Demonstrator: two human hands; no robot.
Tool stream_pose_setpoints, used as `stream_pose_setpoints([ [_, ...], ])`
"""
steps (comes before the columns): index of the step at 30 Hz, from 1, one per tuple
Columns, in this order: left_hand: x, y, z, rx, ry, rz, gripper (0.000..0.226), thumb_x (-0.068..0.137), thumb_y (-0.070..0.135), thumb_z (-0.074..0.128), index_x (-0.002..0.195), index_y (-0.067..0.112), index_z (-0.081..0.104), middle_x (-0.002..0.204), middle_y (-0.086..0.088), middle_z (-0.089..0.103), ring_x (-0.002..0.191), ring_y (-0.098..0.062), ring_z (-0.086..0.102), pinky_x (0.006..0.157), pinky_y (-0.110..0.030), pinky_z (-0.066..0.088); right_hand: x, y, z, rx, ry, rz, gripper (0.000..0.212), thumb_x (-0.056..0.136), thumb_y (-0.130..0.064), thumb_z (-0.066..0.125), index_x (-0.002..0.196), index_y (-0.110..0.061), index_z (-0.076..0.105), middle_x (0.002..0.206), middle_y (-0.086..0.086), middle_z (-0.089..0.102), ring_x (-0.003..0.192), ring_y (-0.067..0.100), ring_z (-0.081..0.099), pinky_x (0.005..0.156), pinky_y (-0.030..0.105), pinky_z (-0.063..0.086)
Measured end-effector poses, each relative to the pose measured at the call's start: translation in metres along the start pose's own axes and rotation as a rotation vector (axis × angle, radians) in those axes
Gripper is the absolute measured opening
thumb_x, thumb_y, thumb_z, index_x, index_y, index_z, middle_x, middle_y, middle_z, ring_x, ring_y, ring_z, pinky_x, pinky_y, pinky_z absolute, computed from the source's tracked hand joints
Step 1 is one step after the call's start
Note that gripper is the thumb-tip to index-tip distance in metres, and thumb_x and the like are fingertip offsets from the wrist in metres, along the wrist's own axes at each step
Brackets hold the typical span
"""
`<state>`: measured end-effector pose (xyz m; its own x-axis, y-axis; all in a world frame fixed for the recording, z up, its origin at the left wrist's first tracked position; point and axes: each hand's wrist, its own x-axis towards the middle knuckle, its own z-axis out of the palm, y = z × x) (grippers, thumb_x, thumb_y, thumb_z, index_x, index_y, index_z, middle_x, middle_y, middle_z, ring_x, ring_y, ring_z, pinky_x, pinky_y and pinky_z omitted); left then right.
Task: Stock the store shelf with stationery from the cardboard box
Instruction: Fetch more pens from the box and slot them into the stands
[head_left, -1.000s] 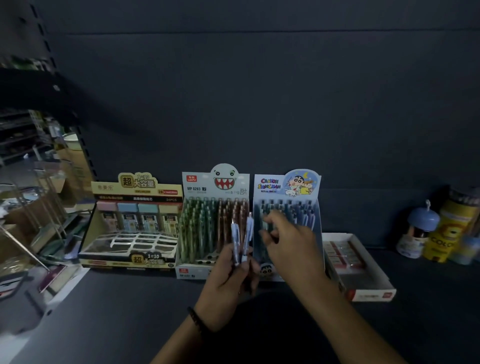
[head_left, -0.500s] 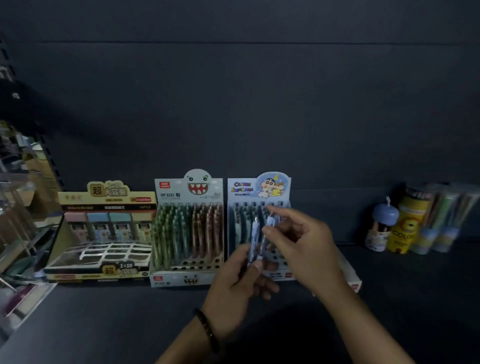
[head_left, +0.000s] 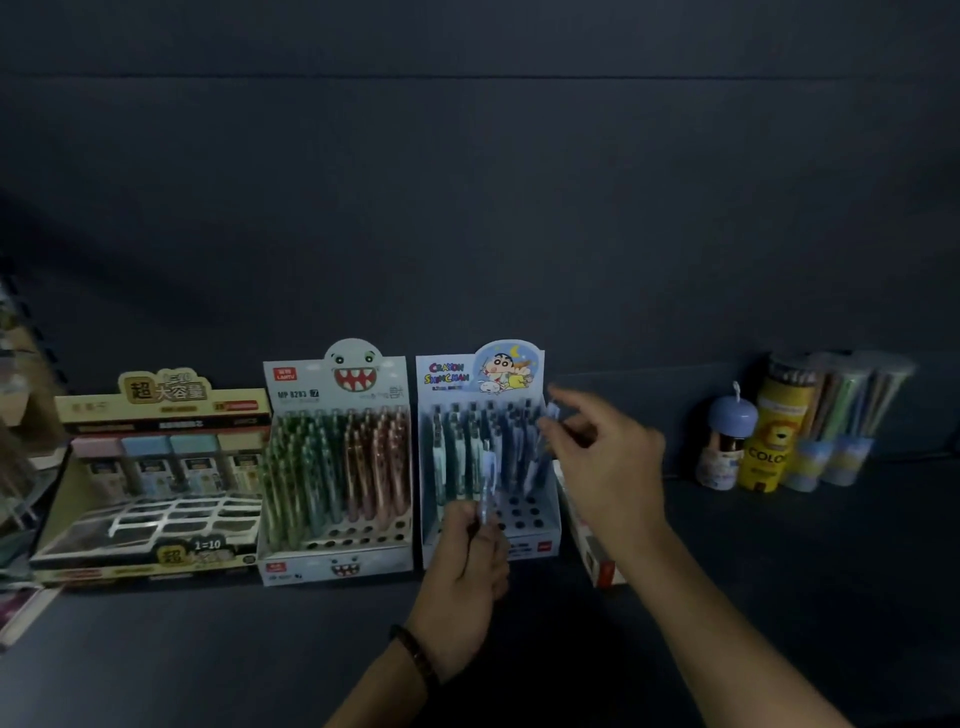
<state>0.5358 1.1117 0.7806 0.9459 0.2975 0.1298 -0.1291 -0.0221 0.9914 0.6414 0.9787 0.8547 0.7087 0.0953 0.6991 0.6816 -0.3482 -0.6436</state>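
Step in hand, as I read it: seating pens in the Crayon Shin-chan display box (head_left: 470, 373) on the shelf (head_left: 779, 597).

- Your right hand (head_left: 610, 460) pinches one pen (head_left: 536, 470) near its top, over the right-hand columns of that box. The view is blurred there, so I cannot tell whether the tip is in a hole yet.
- Your left hand (head_left: 467, 569) grips a spare pen (head_left: 487, 480) upright, just in front of the box's lower rows.

To do it well:
- Bring the pen straight down into one open hole, not slanted, so it does not lean on its neighbours.
- Hold the left hand low and off the front holes, since it partly covers them now.

Around:
- The monster display box (head_left: 337, 395) is nearly full and stands just beside on the left. The lead-refill display (head_left: 156, 415) is further left.
- A flat white box (head_left: 592, 551) lies just beside the right wall, partly behind your right forearm. Mind the wrist there.
- The blue-capped bottle (head_left: 727, 447), yellow lion tube (head_left: 774, 447) and pencil tubes (head_left: 841, 415) stand well apart to the right.
- The cardboard box is not in view.
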Motion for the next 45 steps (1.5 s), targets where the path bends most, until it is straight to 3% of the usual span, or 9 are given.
stream_pose_setpoints([
  [8, -0.004, 0.007, -0.008, -0.014, -0.024, 0.061, 0.017, 0.113, 0.021, 0.039, 0.119, 0.01, 0.05, 0.088, -0.014, 0.069, 0.067, -0.03, 0.056, 0.065, -0.042, 0.047, -0.002, 0.009, 0.026, -0.08, -0.061, -0.062, 0.035, 0.088, -0.015, 0.085, 0.121, -0.026, 0.08, 0.088, -0.003, 0.081, 0.075, 0.003, 0.07, 0.079, -0.003, 0.044],
  [12, -0.002, 0.004, -0.009, -0.029, -0.033, 0.049, 0.02, 0.112, 0.025, 0.04, 0.127, 0.015, 0.049, 0.091, -0.018, 0.072, 0.06, -0.032, 0.057, 0.063, -0.044, 0.052, -0.005, 0.01, 0.028, -0.165, -0.209, 0.001, 0.024, 0.095, -0.021, 0.076, 0.118, -0.029, 0.08, 0.089, -0.003, 0.081, 0.074, 0.012, 0.073, 0.076, 0.03, 0.063],
  [17, -0.001, -0.001, -0.008, -0.012, -0.012, 0.076, 0.021, 0.113, 0.019, 0.037, 0.13, 0.017, 0.049, 0.091, -0.016, 0.071, 0.059, -0.026, 0.053, 0.062, -0.04, 0.045, -0.006, 0.001, 0.017, -0.143, -0.241, 0.026, 0.03, 0.103, -0.021, 0.063, 0.128, -0.032, 0.076, 0.096, -0.009, 0.081, 0.073, 0.006, 0.071, 0.077, 0.029, 0.061],
  [21, -0.003, 0.001, -0.008, -0.015, -0.023, 0.093, 0.024, 0.113, 0.013, 0.036, 0.132, 0.017, 0.051, 0.096, -0.015, 0.069, 0.061, -0.026, 0.052, 0.061, -0.037, 0.044, -0.012, -0.006, 0.005, 0.036, -0.136, 0.092, 0.036, 0.1, -0.025, 0.066, 0.133, -0.039, 0.071, 0.077, -0.012, 0.075, 0.069, 0.006, 0.07, 0.072, 0.029, 0.059],
  [26, -0.007, 0.003, -0.006, 0.035, -0.022, 0.129, 0.029, 0.113, 0.013, 0.036, 0.134, 0.02, 0.054, 0.096, -0.016, 0.068, 0.061, -0.028, 0.056, 0.06, -0.039, 0.048, -0.025, -0.018, -0.004, 0.255, -0.322, 0.119, 0.041, 0.093, -0.022, 0.08, 0.129, -0.04, 0.072, 0.089, -0.013, 0.075, 0.086, 0.008, 0.073, 0.079, 0.025, 0.059],
  [31, -0.011, 0.005, -0.006, -0.002, -0.034, 0.094, 0.03, 0.11, 0.012, 0.046, 0.134, 0.025, 0.057, 0.105, -0.011, 0.073, 0.077, -0.032, 0.074, 0.07, -0.04, 0.059, -0.022, -0.017, -0.004, 0.314, -0.22, 0.163, 0.043, 0.091, -0.006, 0.078, 0.123, -0.035, 0.075, 0.079, -0.007, 0.078, 0.074, 0.01, 0.075, 0.072, 0.029, 0.059],
  [37, -0.013, 0.003, -0.009, 0.358, 0.118, 0.318, 0.035, 0.101, 0.001, 0.06, 0.12, 0.031, 0.06, 0.106, 0.012, 0.068, 0.095, -0.014, 0.071, 0.08, -0.031, 0.061, 0.001, -0.006, -0.022, 0.236, 0.036, 0.145, 0.047, 0.089, -0.007, 0.079, 0.123, -0.038, 0.072, 0.075, -0.009, 0.078, 0.072, 0.011, 0.076, 0.077, 0.039, 0.064],
  [40, -0.009, -0.002, -0.013, 0.676, 0.115, 0.523, 0.033, 0.097, 0.005, 0.065, 0.114, 0.033, 0.065, 0.113, 0.022, 0.063, 0.11, -0.004, 0.062, 0.094, -0.019, 0.05, 0.003, 0.0, -0.018, 0.076, 0.067, 0.07, 0.045, 0.089, -0.01, 0.079, 0.126, -0.036, 0.074, 0.074, -0.017, 0.074, 0.074, 0.001, 0.074, 0.081, 0.025, 0.061],
  [45, -0.006, -0.009, -0.007, 0.958, -0.135, 0.583, 0.041, 0.092, 0.012, 0.06, 0.128, 0.03, 0.065, 0.133, 0.016, 0.058, 0.133, -0.007, 0.047, 0.117, -0.022, 0.033, 0.0, 0.007, 0.003, -0.09, 0.031, -0.001, 0.04, 0.087, -0.01, 0.079, 0.122, -0.03, 0.078, 0.074, -0.017, 0.073, 0.073, -0.002, 0.071, 0.078, 0.003, 0.049],
])
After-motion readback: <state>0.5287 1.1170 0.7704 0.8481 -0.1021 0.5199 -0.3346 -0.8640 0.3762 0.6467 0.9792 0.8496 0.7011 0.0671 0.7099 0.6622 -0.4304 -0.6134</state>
